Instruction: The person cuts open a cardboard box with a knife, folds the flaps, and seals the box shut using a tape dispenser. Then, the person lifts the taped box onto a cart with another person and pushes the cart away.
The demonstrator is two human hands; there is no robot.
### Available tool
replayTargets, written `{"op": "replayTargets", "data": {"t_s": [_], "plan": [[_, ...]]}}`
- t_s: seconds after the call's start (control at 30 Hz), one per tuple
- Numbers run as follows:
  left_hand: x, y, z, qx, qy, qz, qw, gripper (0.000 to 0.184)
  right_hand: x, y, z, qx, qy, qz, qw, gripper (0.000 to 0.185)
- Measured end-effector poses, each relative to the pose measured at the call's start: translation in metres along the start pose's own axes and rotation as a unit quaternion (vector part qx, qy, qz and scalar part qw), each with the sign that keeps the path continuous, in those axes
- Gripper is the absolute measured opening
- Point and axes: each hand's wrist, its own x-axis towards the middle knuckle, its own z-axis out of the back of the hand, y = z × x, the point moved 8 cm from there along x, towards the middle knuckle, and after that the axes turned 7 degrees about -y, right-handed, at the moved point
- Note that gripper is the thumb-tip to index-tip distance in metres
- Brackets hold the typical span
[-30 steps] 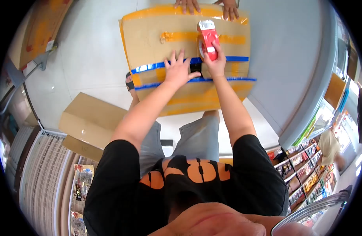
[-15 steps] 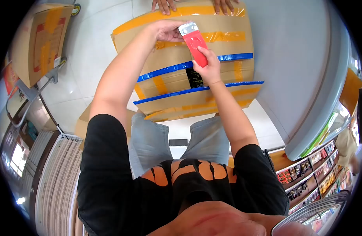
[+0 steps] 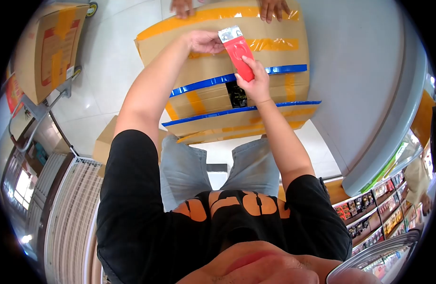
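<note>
My right hand (image 3: 255, 84) is closed around the lower part of a flat red tool with a silver end (image 3: 240, 59), which looks like a scraper. Its thumb lies on the red face, and the silver end points up and away from me. My left hand (image 3: 206, 42) is beside the silver end, its fingers loosely bent and partly apart; whether the fingertips touch the tool I cannot tell. Below both hands is a large cardboard box (image 3: 270, 87) with orange and blue tape strips and a black patch (image 3: 236, 94).
Another person's hands (image 3: 273, 9) are at the box's far edge. A taped carton (image 3: 52, 52) stands on a trolley at the left, above a white wire rack (image 3: 73, 208). A grey curved counter (image 3: 393, 137) and shelves of small packs (image 3: 364, 213) are on the right.
The other person's hand at the far left edge of the box has moved left and is blurred. My own hands and the red tool have barely shifted.
</note>
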Motion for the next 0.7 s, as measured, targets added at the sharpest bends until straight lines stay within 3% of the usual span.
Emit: {"op": "replayTargets", "data": {"t_s": [0.07, 0.13, 0.2, 0.4, 0.5, 0.57, 0.6, 0.67, 0.7], "plan": [[-0.003, -0.010, -0.008, 0.032, 0.029, -0.025, 0.999, 0.031, -0.001, 0.002, -0.001, -0.006, 0.000, 0.000, 1.000, 0.062], [-0.008, -0.025, -0.015, 0.202, 0.010, -0.065, 0.977, 0.030, -0.001, 0.005, -0.002, -0.009, -0.002, -0.001, 1.000, 0.062], [-0.002, -0.028, -0.012, 0.221, -0.008, -0.057, 0.974, 0.028, 0.005, 0.007, -0.004, -0.021, 0.006, -0.008, 1.000, 0.061], [0.004, -0.046, -0.007, 0.140, 0.003, -0.046, 0.989, 0.027, 0.024, 0.016, -0.008, -0.023, 0.005, -0.038, 0.999, 0.062], [0.009, -0.050, 0.002, 0.085, -0.063, -0.058, 0.993, 0.029, 0.029, 0.018, -0.007, -0.032, 0.012, -0.035, 0.999, 0.063], [0.005, -0.038, -0.013, -0.046, 0.054, -0.003, 0.997, 0.029, 0.020, 0.014, -0.008, -0.041, 0.026, -0.049, 0.998, 0.062], [0.005, -0.036, -0.014, -0.044, 0.053, -0.003, 0.998, 0.029, 0.018, 0.010, -0.010, -0.050, 0.039, -0.059, 0.996, 0.062], [0.009, -0.033, -0.001, 0.002, -0.052, -0.089, 0.995, 0.031, 0.019, 0.009, -0.010, -0.042, 0.034, -0.054, 0.997, 0.062], [0.014, -0.030, 0.004, -0.007, -0.073, -0.076, 0.994, 0.029, 0.019, 0.011, -0.010, -0.034, 0.031, -0.050, 0.998, 0.062]]}}
